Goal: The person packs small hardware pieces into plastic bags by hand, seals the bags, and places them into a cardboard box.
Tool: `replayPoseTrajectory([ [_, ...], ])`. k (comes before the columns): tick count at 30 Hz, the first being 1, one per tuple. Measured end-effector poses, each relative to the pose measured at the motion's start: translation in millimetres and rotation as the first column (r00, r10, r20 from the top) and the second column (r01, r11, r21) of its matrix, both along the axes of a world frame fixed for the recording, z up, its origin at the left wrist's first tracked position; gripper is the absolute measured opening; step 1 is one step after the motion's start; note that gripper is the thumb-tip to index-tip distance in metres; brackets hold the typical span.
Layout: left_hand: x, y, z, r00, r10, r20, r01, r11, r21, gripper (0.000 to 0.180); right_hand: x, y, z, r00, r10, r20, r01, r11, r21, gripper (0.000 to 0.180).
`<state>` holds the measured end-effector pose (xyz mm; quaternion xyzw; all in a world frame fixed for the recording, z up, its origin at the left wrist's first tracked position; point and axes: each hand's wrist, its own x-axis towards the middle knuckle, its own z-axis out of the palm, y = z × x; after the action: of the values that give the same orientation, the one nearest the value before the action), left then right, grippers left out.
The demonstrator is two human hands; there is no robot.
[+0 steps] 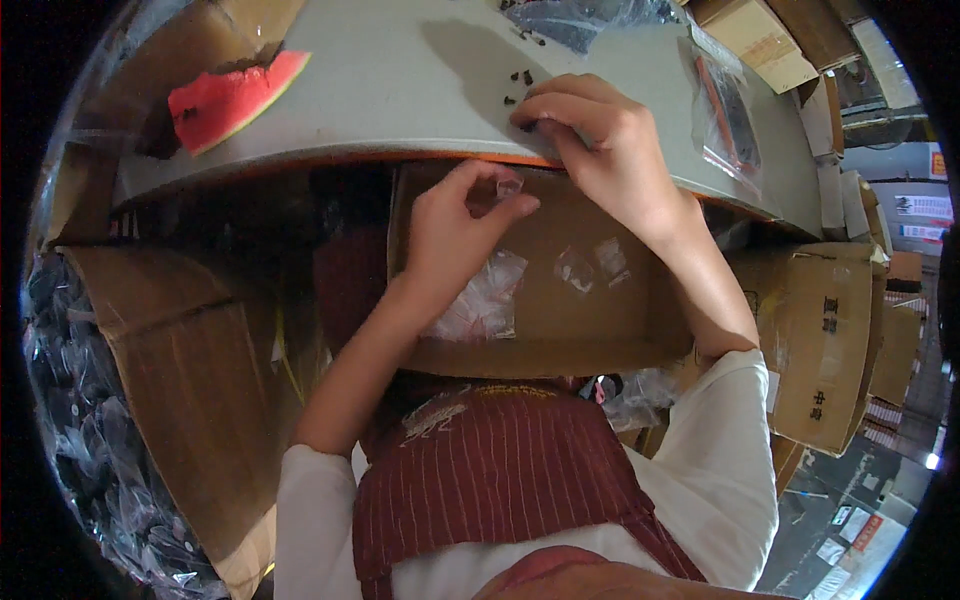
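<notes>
Over the cardboard box point(600, 320) on my lap, my left hand point(462, 215) pinches a small clear plastic bag point(510, 186) between thumb and fingers. At the table's front edge, my right hand point(600, 130) has its thumb and fingers drawn together; a bit of something dark shows at the tips, too small to name. Several small dark pieces point(515, 88) lie on the grey table point(400, 90) just beyond that hand. Inside the box, a heap of small clear bags point(485, 300) lies at the left, and loose clear bags point(574, 270) lie toward the right.
A bitten watermelon slice point(235, 100) rests at the table's left. Clear plastic point(590, 18) lies at the far side, and a bagged dark item point(725, 115) at the right. Cartons point(190, 360) flank me, with a large bag of dark parts point(90, 400) at far left.
</notes>
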<state>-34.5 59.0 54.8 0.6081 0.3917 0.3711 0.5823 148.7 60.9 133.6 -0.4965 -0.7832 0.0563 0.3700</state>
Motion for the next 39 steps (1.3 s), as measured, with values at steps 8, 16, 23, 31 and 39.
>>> replayPoseTrajectory([
  [8,0.6,-2.3,-2.7,0.993,-0.002,0.115,-0.011,0.994,0.112,0.030,-6.2,-31.2,6.9,0.981,0.100,-0.169,-0.130,0.976,-0.175,0.031],
  [16,-23.7,-8.9,23.8,0.988,-0.155,-0.026,0.156,0.955,0.254,0.030,-5.2,-41.3,17.4,0.962,0.244,0.119,-0.242,0.970,-0.033,0.020],
  [23,-39.7,-28.7,48.6,0.896,-0.204,0.394,0.310,0.923,-0.227,0.028,-3.4,-66.0,27.3,0.950,0.005,-0.313,-0.126,0.922,-0.366,0.015],
  [31,-55.7,-37.0,63.7,0.838,-0.307,0.452,0.417,0.894,-0.166,0.024,-15.5,-85.0,38.8,0.831,-0.047,-0.554,-0.211,0.895,-0.393,0.016],
  [39,-58.2,-36.9,75.7,0.873,-0.350,0.339,0.399,0.913,-0.085,0.031,-19.5,-92.7,47.4,0.830,-0.010,-0.557,-0.203,0.926,-0.319,0.016],
])
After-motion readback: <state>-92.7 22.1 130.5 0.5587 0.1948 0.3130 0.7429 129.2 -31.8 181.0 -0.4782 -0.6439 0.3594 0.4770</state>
